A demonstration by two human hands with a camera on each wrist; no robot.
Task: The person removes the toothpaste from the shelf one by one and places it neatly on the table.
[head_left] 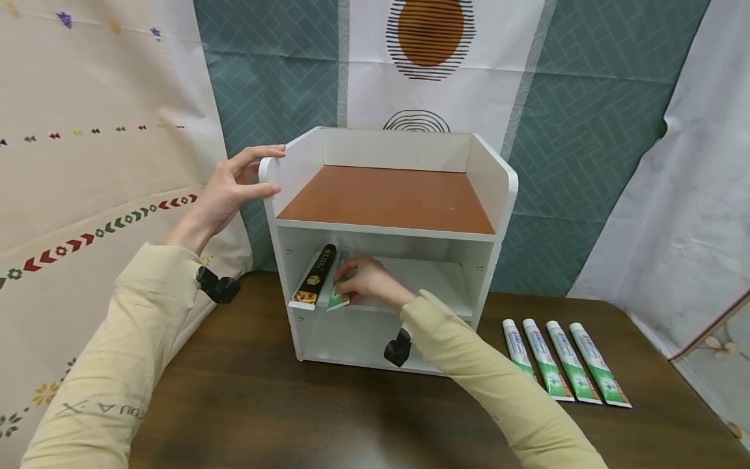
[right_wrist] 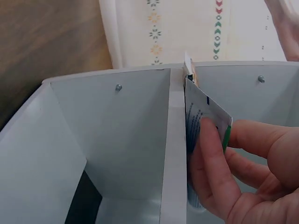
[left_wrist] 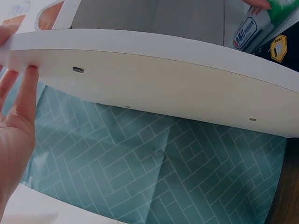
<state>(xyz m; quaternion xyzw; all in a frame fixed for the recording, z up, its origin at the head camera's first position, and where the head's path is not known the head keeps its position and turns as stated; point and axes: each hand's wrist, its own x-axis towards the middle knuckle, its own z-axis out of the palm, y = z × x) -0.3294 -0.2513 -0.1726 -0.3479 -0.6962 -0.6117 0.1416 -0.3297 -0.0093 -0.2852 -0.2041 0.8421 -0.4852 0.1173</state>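
A white two-tier shelf unit with a brown top board stands on the table. My left hand rests against its upper left side panel, fingers and thumb fairly straight; in the left wrist view fingertips touch the panel's outer face. On the middle shelf, my right hand pinches a green and white toothpaste tube between thumb and fingers. The tube lies lengthwise, crimped end toward the front. Left of it, beside the side panel, lies a black and gold toothpaste tube. Part of the held tube is hidden by my fingers.
Several more green and white toothpaste tubes lie in a row on the dark wooden table, right of the unit. Below the middle shelf is a lower compartment. Patterned cloths hang behind and at both sides.
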